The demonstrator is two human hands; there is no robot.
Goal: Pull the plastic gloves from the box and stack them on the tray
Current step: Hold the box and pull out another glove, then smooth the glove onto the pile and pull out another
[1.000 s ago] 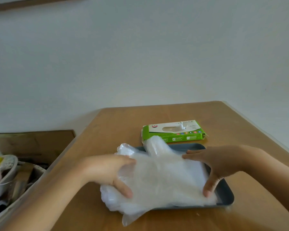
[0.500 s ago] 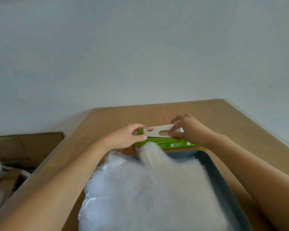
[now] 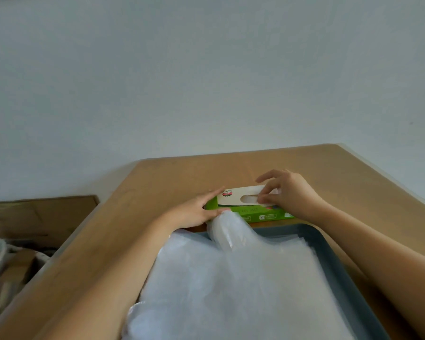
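Right fingers (image 3: 270, 188) pinch glove (image 3: 248, 199) at box (image 3: 233, 195) slot | left hand (image 3: 194, 213) grips box end

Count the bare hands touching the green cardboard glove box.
2. The left hand grips the left end of the green cardboard glove box; the right hand pinches a clear plastic glove at its top slot. None seems hidden.
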